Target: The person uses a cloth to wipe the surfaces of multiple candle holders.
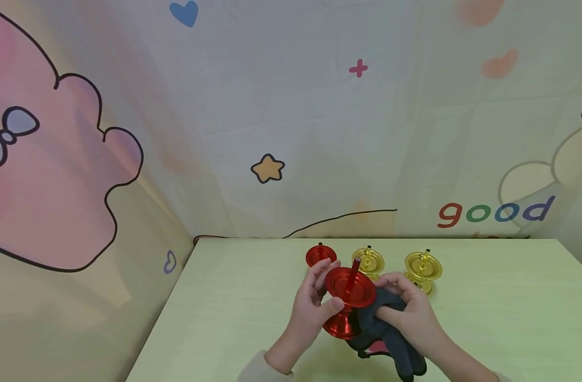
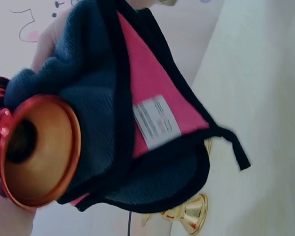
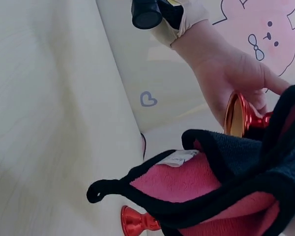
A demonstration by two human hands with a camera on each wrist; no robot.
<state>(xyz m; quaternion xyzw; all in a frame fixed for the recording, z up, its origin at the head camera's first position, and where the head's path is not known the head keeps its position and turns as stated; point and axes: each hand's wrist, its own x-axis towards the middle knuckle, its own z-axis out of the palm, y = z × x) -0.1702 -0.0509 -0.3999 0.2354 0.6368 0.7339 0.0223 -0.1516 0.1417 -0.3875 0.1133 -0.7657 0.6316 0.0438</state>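
Observation:
My left hand point(image 1: 306, 309) holds a shiny red candle holder point(image 1: 339, 324) a little above the table, its dish tilted and its spike pointing up. In the left wrist view the hollow underside of its base point(image 2: 54, 147) shows a golden inside. A dark blue cloth point(image 1: 391, 339) with a pink reverse, black edging and a hanging loop is bunched in my right hand point(image 1: 415, 315). It lies against the right side of the red holder. A white label point(image 2: 157, 122) is sewn on the pink side. Some fingertips of both hands are hidden behind the holder and the cloth.
Behind my hands stand another red candle holder point(image 1: 321, 255) and two gold ones, one in the middle point(image 1: 368, 261) and one at the right point(image 1: 423, 265). The pale table point(image 1: 214, 318) ends at a printed curtain point(image 1: 319, 132).

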